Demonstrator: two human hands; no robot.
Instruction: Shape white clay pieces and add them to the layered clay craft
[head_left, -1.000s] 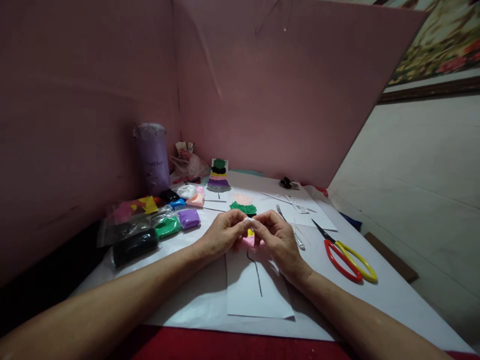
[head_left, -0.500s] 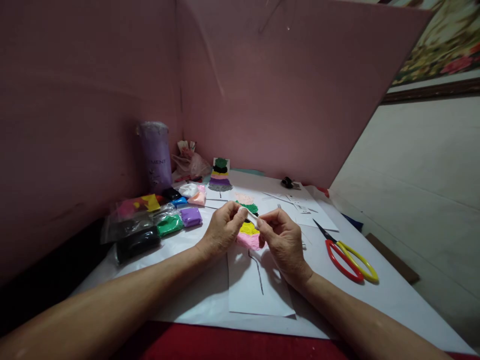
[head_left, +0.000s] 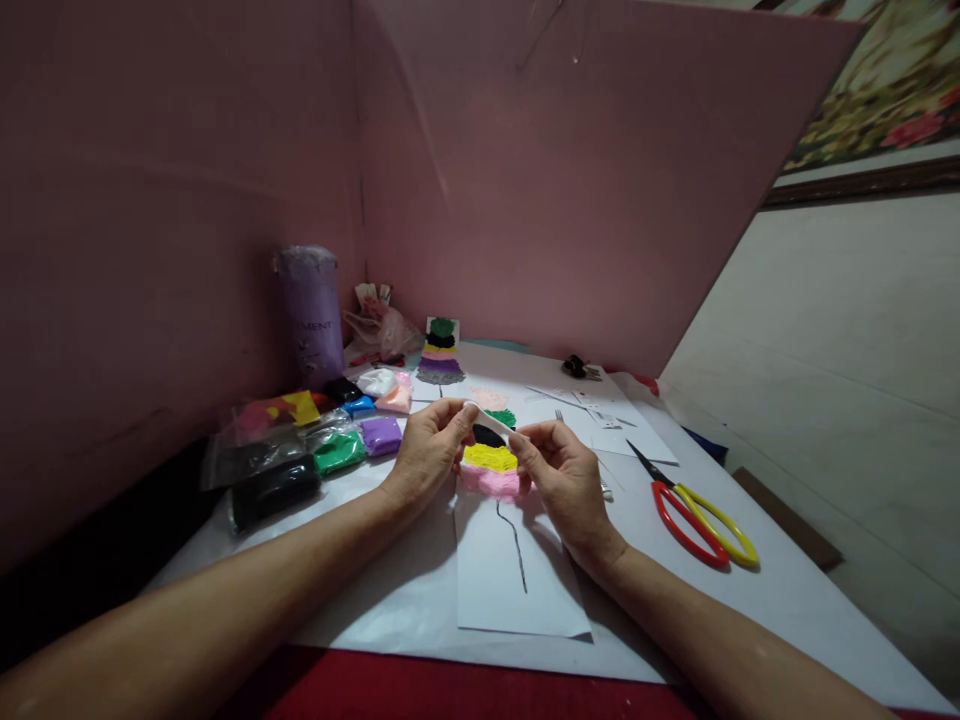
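While I operate remotely, my left hand (head_left: 426,452) pinches one end of the white clay strip (head_left: 492,421) | my right hand (head_left: 566,485) pinches the other | strip: above the decorated paper (head_left: 487,590) | step: apparently stretching | next move calls for even tension

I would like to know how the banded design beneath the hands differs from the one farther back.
The near design ends in pink at its lower edge, while the far design continues into purple and grey. A long, curving dark line runs below the near design; only a short one shows under the far design. The left hand and right hand hold a white strip above the near design, not the far design. Both include green, black, yellow and pink.
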